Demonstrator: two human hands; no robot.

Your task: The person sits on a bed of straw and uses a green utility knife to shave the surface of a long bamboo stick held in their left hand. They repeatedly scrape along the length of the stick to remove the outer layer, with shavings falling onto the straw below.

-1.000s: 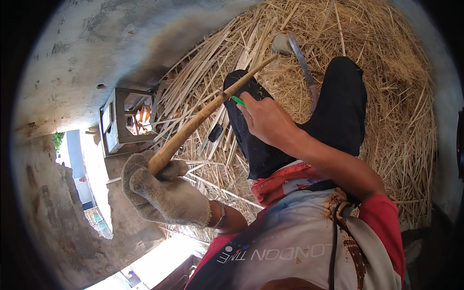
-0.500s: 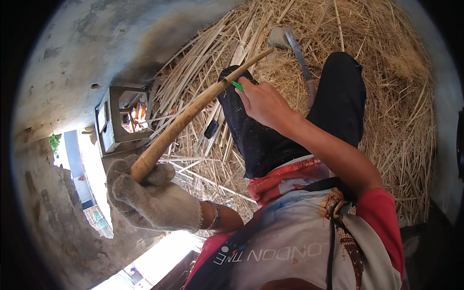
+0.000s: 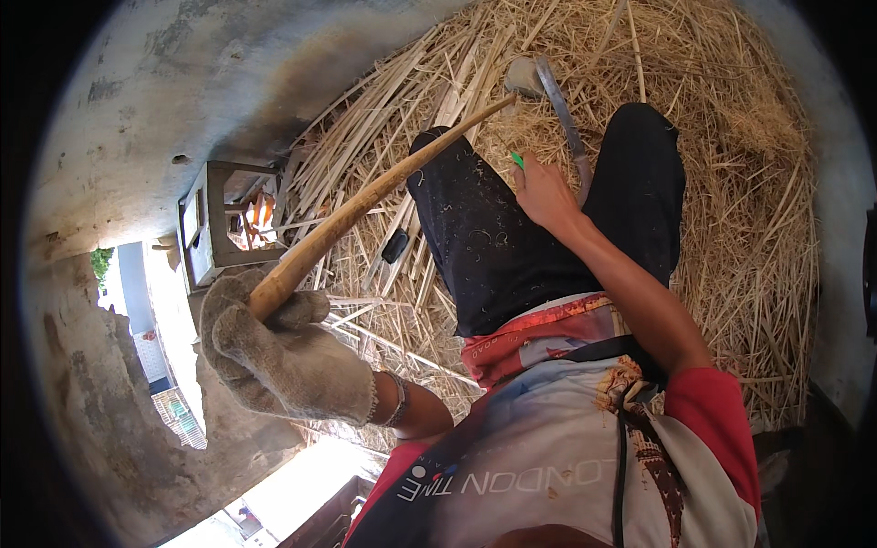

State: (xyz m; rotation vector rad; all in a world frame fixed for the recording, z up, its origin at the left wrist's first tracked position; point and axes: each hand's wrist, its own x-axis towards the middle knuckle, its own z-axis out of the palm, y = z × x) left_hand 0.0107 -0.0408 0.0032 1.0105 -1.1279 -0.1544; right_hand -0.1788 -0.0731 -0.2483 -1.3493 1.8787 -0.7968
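My left hand [image 3: 283, 352], in a worn knitted glove, is closed round the thick near end of a bamboo pole [image 3: 365, 196]. The pole slants up and away to the right, over my left knee, and tapers to its far tip. My right hand [image 3: 548, 194] is bare and hovers between my thighs, apart from the pole. Its fingers pinch a slim green pen-like thing [image 3: 518, 160], mostly hidden by the hand. Just beyond this hand a long curved blade [image 3: 562, 110] with a brownish handle end lies on the straw.
Straw and shavings [image 3: 740, 201] cover the floor, with split bamboo strips [image 3: 429, 82] at the far left. A grey stone [image 3: 523, 77] touches the blade's far end. A small black object [image 3: 395, 246] lies left of my knee. A wooden frame [image 3: 215, 228] stands by the wall [image 3: 164, 100].
My right hand has drawn away from the pole, moving right with the green thing still in its fingers. My left hand keeps its hold, and the pole's far end has dipped slightly.
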